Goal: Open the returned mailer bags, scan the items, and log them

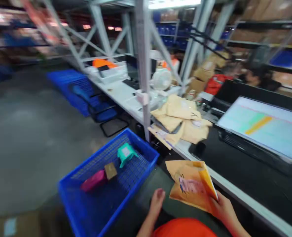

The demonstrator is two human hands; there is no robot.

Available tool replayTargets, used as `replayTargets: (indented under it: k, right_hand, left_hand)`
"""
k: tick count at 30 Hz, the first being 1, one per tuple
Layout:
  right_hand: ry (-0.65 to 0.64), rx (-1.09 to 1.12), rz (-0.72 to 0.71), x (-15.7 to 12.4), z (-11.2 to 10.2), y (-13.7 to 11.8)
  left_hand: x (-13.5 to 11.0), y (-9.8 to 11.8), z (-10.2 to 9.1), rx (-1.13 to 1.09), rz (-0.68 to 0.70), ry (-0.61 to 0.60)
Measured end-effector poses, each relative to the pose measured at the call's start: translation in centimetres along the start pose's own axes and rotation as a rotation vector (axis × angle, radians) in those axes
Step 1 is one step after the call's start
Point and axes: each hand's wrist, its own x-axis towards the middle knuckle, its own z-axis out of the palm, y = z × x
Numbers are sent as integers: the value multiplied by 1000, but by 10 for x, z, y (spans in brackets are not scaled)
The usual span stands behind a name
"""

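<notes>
My right hand (223, 206) is closed on the lower right edge of an orange-brown padded envelope (189, 186). A pinkish label and dark handwriting show on its face, and it is held up in front of the desk edge. Apart from the envelope, to its left, is my left hand (157, 201). Nothing shows in that hand, and its fingers are blurred and partly hidden. Left of that hand stands a blue plastic crate (142, 179). Inside it lie a teal package (125, 153), a small brown box (110, 171) and a pink package (93, 181).
Several padded envelopes (182, 108) are piled on the desk beside a metal post (144, 65). A black phone (197, 149) and a lit monitor (261, 128) are at the right. Behind the crate stands a blue chair (106, 113). Other people appear blurred beyond the desks.
</notes>
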Motion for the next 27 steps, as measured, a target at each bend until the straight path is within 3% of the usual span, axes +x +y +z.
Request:
replayTargets:
  k: [2,4,8,9,13,17,21,27]
  right_hand:
    - [71,98,22,-27,-24,20]
    - [166,205,71,-55,-51,48]
    - [370,374,158,-128,-105,130]
    - [416,392,165,-150,-117,152]
    - [570,477,272,-236,-162,239]
    - [968,543,584,-322,-199,308]
    - [1376,564,819,-399,-207,350]
    - [1895,755,1002,-465,-174,381]
  left_hand:
    - [20,-32,66,156,-23,-142]
    - [34,-54,121,282,20,-292]
    - [41,-79,218,572,93,-719]
    - [39,-88,245,615,109,-771]
    - [21,-153,369,751,160,-776]
    - [-1,-242,477,897,130,-872]
    - [-20,-308,537,1052,33,-1064]
    - [-35,-367,571,1365,-54,-1461]
